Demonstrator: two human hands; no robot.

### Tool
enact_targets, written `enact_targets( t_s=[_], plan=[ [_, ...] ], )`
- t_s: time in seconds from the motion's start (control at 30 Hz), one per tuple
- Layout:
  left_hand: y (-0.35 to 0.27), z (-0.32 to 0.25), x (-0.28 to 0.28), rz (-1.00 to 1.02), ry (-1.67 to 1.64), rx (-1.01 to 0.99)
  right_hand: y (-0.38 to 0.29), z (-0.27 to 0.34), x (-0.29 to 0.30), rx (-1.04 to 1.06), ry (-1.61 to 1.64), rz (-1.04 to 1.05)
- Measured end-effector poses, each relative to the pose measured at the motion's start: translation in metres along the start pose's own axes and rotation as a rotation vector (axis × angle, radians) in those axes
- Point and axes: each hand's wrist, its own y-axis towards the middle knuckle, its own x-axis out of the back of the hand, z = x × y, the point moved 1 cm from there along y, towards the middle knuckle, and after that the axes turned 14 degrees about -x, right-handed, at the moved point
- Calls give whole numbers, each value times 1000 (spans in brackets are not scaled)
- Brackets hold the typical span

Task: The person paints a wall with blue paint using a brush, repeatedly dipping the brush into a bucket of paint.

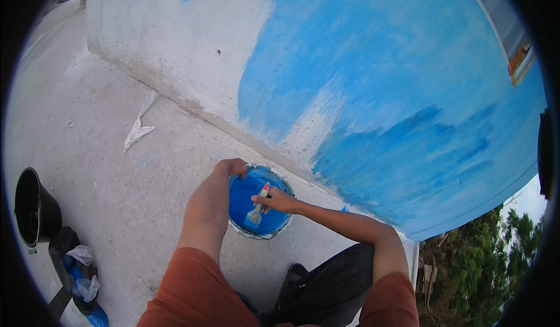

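My right hand [277,200] grips a paintbrush [254,216] by its handle, which has a red tip. The bristle end points down over the blue paint [241,198] inside a round bucket [267,237]. Whether the bristles touch the paint surface is hard to tell. My left hand [232,168] holds the far left part of the bucket's rim. Paint is smeared around the inner wall. In front of me rises a wall [376,73], coated blue on the right and bare whitish [183,43] on the left, with a streaky pale patch near its foot.
The bucket stands on a concrete floor [113,187] close to the wall's base. A white strip [139,130] lies on the floor. At the left are a black bucket [38,209] and a dark bag [65,244] with blue and clear plastic. Trees [472,266] show at lower right.
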Motion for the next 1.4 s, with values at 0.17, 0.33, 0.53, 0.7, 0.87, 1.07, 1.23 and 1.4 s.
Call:
enact_targets(
  t_s=[0.17, 0.33, 0.53, 0.7, 0.87, 1.07, 1.23, 1.4],
  plan=[
    [1, 1, 6, 134, 2, 76, -1, -4, 3, 90, -29, -61],
    [-20, -17, 20, 186, 49, 91, -21, 23, 31, 122, -176, -274],
    [-20, -1, 37, 347, 246, 138, -42, 57, 79, 379, -24, -577],
    [-28, -10, 40, 392, 279, 112, -55, 68, 117, 445, -144, -763],
    [-23, 0, 41, 408, 268, 87, -47, 63, 117, 482, -425, -826],
    [-29, -13, 40, 374, 168, 88, -39, 42, 143, 551, -814, -929],
    [-24, -1, 41, 416, 161, 97, -68, 83, 181, 763, -774, -1278],
    [-20, 7, 38, 425, 177, 90, -110, 126, 191, 1082, -599, -1625]
  ],
)
